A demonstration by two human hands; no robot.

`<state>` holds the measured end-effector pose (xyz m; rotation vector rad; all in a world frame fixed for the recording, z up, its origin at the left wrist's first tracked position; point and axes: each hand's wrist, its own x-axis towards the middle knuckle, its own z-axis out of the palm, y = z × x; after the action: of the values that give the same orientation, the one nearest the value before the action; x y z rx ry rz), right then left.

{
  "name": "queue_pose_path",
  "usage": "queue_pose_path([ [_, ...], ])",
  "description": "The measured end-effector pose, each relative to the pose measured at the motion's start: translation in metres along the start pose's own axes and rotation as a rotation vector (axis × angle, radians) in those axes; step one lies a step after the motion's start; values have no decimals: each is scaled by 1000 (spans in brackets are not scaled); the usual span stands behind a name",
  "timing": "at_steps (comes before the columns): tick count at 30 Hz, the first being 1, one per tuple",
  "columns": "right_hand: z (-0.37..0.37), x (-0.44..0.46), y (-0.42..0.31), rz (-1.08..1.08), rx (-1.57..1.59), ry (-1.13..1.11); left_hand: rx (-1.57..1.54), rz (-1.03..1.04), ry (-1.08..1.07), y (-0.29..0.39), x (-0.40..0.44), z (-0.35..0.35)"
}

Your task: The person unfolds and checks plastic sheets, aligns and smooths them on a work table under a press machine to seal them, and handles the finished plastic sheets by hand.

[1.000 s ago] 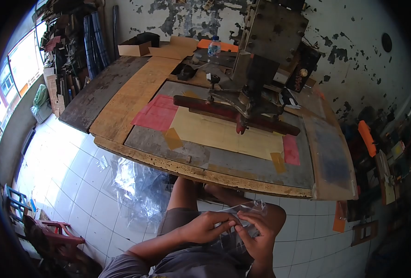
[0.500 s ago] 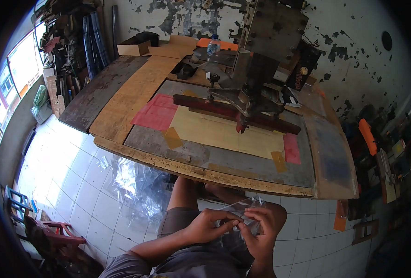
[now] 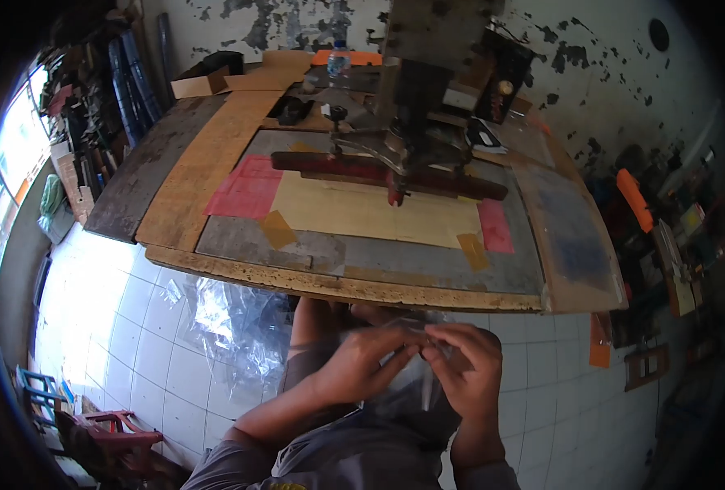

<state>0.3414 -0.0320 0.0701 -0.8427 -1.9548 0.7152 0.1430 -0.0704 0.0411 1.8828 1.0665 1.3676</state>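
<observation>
Above my lap, my left hand (image 3: 369, 361) pinches a piece of clear plastic film (image 3: 411, 388) between thumb and fingers. My right hand (image 3: 467, 369) grips the same film just beside it, and the fingertips of both hands nearly meet. The film hangs below the hands and is hard to make out against my dark clothes. In front of me stands a worktable with a heavy press (image 3: 403, 139). Beneath the press bar lie a yellow sheet (image 3: 354, 214) and pink sheets (image 3: 242, 186), with brown tape (image 3: 277, 230) at the yellow sheet's edge.
The table's worn front edge (image 3: 330, 287) runs just beyond my hands. A heap of clear plastic (image 3: 236, 331) lies on the tiled floor at left. A red stool (image 3: 122, 433) stands lower left. A water bottle (image 3: 339, 59) and an open cardboard box (image 3: 202, 84) are at the back.
The view has tipped down and shifted, so the table appears higher and further left. Both hands have risen slightly closer to the table edge, still pinching the film.
</observation>
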Motion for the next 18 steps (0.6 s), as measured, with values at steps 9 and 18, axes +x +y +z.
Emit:
queue_pose_path([
  [9, -10, 14, -4, 27, -35, -70, 15, -67, 97, 9, 12, -8],
  [18, -4, 12, -2, 4, -48, -20, 141, -36, 180, 18, 12, -8],
])
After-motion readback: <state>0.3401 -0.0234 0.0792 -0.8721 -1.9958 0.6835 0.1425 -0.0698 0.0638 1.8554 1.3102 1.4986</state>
